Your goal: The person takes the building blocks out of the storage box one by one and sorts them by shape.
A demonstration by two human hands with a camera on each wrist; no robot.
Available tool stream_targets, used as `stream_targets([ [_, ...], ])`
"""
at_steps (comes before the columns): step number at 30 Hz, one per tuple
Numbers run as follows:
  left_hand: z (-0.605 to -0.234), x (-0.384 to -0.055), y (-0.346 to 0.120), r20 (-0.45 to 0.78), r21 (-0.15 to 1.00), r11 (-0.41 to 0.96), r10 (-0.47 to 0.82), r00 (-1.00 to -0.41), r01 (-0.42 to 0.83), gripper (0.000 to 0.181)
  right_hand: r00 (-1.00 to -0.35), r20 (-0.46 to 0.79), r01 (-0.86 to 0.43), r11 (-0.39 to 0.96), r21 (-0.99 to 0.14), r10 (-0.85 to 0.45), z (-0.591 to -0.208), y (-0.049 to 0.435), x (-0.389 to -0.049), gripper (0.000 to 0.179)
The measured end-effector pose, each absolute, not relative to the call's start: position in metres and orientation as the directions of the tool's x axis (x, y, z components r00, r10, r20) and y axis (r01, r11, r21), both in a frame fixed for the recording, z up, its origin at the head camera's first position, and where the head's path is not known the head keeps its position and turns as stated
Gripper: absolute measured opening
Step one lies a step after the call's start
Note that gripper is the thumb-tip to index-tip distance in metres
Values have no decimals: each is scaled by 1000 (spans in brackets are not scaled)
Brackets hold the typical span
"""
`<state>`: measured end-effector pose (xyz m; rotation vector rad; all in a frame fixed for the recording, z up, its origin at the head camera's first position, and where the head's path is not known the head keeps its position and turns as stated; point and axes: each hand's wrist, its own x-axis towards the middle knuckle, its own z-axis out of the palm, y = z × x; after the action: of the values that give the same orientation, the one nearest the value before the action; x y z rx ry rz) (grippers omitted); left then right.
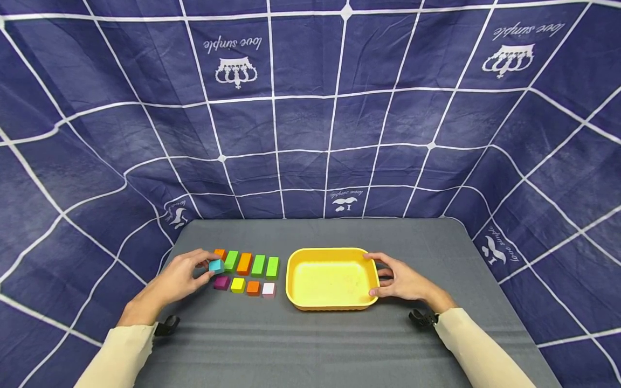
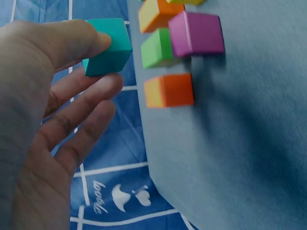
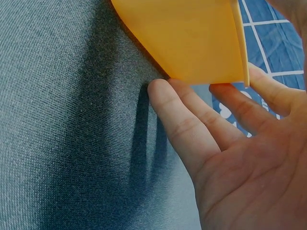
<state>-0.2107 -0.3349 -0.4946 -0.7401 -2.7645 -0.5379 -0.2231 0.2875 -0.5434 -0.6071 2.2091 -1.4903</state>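
A teal cube (image 1: 216, 265) is pinched between the thumb and fingers of my left hand (image 1: 181, 276), raised over the left end of the block rows. In the left wrist view the thumb lies across the cube (image 2: 109, 55), with the fingertips under it. Close below are a purple cube (image 1: 221, 282) and an orange block (image 2: 170, 91). My right hand (image 1: 405, 279) grips the right end of a yellow plastic basin (image 1: 332, 308), thumb and index finger spread along its rim. In the right wrist view, the other fingers touch the basin's outer wall (image 3: 192, 43).
Behind stands a row of oblong green (image 1: 259, 265) and orange (image 1: 245, 264) blocks. The front row continues with a yellow cube (image 1: 237, 285), an orange cube (image 1: 253, 288) and a pale pink cube (image 1: 269, 290). Blue checked cloth (image 1: 310, 124) walls the grey table (image 1: 315, 345) at back and sides.
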Motion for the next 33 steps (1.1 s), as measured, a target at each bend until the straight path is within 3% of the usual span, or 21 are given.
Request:
stream_targets([
  [16, -515, -210, -365, 131, 312, 864, 373, -919, 395, 40, -821, -89, -124, 328, -937, -565, -541, 287, -223, 98],
  [33, -535, -213, -370, 112, 304, 852, 412, -904, 426, 39, -823, -96, -110, 323, -940, -559, -543, 287, -222, 97],
])
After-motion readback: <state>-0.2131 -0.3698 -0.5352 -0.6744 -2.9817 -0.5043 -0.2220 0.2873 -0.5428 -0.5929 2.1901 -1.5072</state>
